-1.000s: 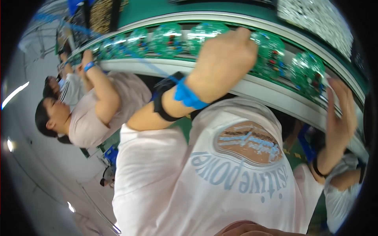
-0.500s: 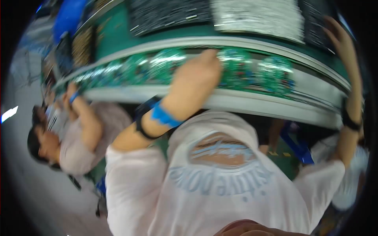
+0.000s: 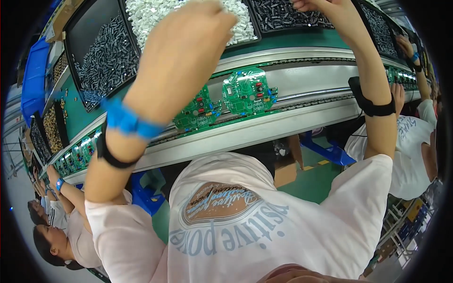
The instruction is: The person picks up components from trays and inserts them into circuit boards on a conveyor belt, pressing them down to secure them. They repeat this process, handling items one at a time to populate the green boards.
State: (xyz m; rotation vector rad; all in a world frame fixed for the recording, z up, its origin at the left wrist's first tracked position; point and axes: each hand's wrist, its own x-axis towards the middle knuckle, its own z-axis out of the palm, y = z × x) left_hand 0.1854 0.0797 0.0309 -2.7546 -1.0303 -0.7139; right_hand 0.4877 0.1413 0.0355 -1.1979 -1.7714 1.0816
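My left grip (image 3: 188,45) is at white parts (image 3: 151,19), right grip (image 3: 330,9) at black parts (image 3: 283,16) — holding any, I can't tell; likely light, stiff, best pinched by the sides.

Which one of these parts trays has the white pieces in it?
The tray partly hidden behind the left hand: it holds white pieces, while the neighbouring left tray and neighbouring right tray hold dark ones.

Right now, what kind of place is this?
Probably an electronics factory's assembly line: green circuit boards sit along a long conveyor, black trays of small parts lie beyond it, and other people are beside the same line.
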